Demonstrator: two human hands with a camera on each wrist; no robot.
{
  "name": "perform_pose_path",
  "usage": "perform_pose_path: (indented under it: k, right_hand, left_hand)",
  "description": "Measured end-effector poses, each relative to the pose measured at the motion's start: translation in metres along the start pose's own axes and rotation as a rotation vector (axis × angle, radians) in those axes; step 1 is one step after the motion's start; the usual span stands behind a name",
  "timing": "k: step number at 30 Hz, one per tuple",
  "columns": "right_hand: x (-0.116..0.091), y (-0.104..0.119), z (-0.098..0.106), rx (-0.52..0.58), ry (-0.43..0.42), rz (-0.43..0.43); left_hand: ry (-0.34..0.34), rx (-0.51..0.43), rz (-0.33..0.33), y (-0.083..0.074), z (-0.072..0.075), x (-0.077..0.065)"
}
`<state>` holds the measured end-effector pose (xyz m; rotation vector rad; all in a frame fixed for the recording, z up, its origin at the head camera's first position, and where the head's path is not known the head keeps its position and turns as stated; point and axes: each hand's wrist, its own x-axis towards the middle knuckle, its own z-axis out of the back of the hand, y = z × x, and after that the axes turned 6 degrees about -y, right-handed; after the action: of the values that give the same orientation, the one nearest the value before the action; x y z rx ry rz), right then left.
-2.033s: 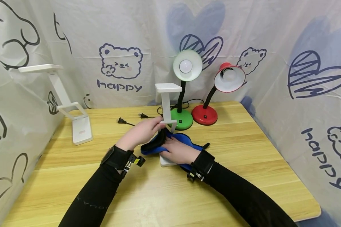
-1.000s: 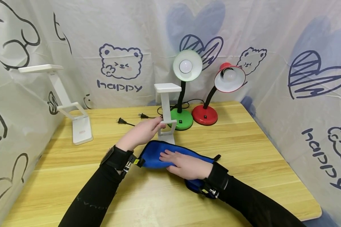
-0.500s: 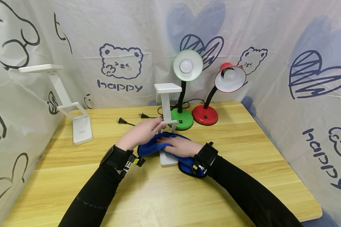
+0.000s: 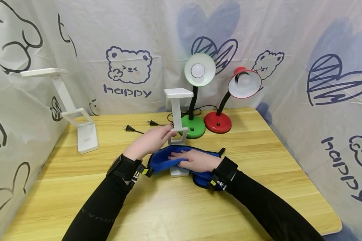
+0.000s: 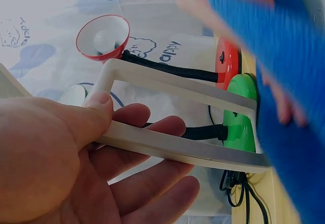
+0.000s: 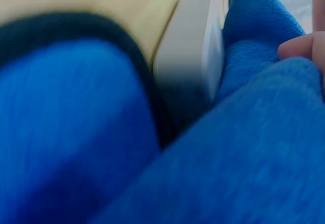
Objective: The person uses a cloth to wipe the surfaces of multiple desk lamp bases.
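My left hand (image 4: 151, 140) grips the white desk lamp (image 4: 176, 110) by its open support frame (image 5: 177, 148); in the left wrist view the thumb lies on one bar with fingers behind it. Over the lamp's base (image 4: 179, 172) lies a blue cloth (image 4: 163, 162) with black edging, partly folded. My right hand (image 4: 199, 160) presses on this cloth, fingers extended forward, with a fold rising in front of the thumb. Most of the base is hidden beneath cloth and hand. In the right wrist view, the white base (image 6: 185, 46) shows between two blue folds.
Behind the white lamp stand a green lamp (image 4: 193, 129) and a red lamp (image 4: 218, 122). Two black plugs (image 4: 128, 128) lie on the wooden table (image 4: 259, 187) to the left. A second white lamp (image 4: 88, 139) stands at the far left, near the curtain (image 4: 126, 30).
The right hand has slid the cloth back and forth along the lamp's base: toward me, away, then slightly toward me again. The left hand and the lamp have kept their place.
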<state>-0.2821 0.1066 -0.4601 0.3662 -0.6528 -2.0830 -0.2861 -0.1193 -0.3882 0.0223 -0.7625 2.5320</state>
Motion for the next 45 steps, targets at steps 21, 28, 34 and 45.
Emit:
perform_pose_path:
  k: [21, 28, 34, 45]
  right_hand:
    - [-0.033, 0.017, -0.011, 0.100, 0.044, 0.029]
    - [-0.007, 0.000, -0.005, 0.056, -0.011, 0.044]
    - [0.012, -0.016, 0.006, 0.054, -0.047, -0.014]
    - [0.016, -0.023, 0.005, 0.105, -0.078, -0.070]
  left_hand:
    - [-0.006, -0.006, -0.001, 0.001, 0.000, 0.001]
    - [-0.006, -0.011, -0.005, 0.001, 0.000, 0.001]
    - [-0.004, 0.005, -0.006, 0.001, 0.001, 0.001]
    - [-0.006, 0.008, 0.001, 0.001, 0.001, 0.002]
